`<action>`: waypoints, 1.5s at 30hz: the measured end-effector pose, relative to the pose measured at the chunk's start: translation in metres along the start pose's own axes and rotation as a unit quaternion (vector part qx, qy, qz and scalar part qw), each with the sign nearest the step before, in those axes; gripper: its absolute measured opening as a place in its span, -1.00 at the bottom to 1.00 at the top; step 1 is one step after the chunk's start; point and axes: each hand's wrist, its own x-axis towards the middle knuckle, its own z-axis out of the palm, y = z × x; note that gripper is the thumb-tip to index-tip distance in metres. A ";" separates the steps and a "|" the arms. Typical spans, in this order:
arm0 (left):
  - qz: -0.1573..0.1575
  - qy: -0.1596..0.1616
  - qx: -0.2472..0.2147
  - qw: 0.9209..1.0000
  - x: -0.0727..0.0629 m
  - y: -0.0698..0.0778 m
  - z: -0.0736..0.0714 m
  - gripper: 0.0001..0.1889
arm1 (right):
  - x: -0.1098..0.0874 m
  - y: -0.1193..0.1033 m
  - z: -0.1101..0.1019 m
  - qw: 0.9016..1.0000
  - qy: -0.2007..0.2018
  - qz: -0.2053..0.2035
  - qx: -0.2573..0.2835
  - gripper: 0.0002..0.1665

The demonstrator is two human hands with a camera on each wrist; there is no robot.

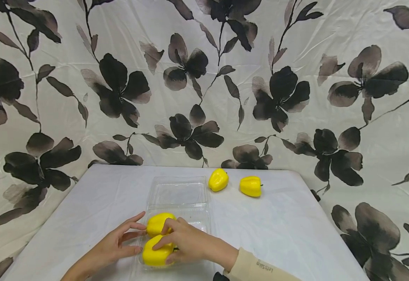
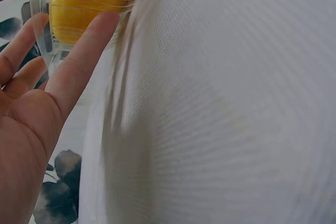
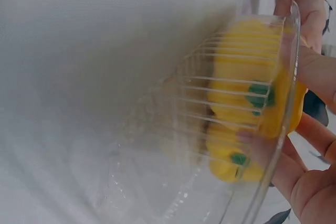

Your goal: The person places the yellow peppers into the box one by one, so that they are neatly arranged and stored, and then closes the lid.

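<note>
An open clear plastic clamshell container point(image 1: 177, 191) lies on the table, its lid folded back to the far side. Two yellow bell peppers sit at the left of its base, the rear pepper point(image 1: 159, 223) just beyond the front pepper point(image 1: 151, 255). My right hand point(image 1: 190, 242) grips the front pepper from the right, with some fingers by the rear one. Fingers spread, my left hand point(image 1: 114, 242) is at the container's left side. Through the ribbed wall, the right wrist view shows both peppers' green stems point(image 3: 260, 95).
Two more yellow bell peppers stand at the back of the table, one pepper point(image 1: 218, 180) beside the lid and another pepper point(image 1: 250, 186) to its right. A white cloth point(image 1: 278, 230) covers the table. Behind hangs a flower-patterned curtain point(image 1: 236, 109).
</note>
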 end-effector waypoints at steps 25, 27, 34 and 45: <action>-0.003 -0.004 0.009 1.000 0.003 0.000 0.001 -0.49 | 0.004 0.006 0.012 0.998 0.030 -0.025 -0.047 -0.46; -0.005 -0.007 0.009 1.000 0.003 0.001 0.001 -0.50 | 0.005 0.007 0.011 0.998 0.031 -0.030 -0.044 -0.45; -0.015 -0.013 0.005 1.000 0.004 0.003 -0.002 -0.50 | 0.004 0.007 0.010 0.997 0.043 -0.046 -0.053 -0.45; -0.008 -0.016 -0.007 1.000 0.005 -0.002 -0.003 -0.50 | 0.000 0.009 0.009 0.998 0.005 -0.048 -0.043 -0.49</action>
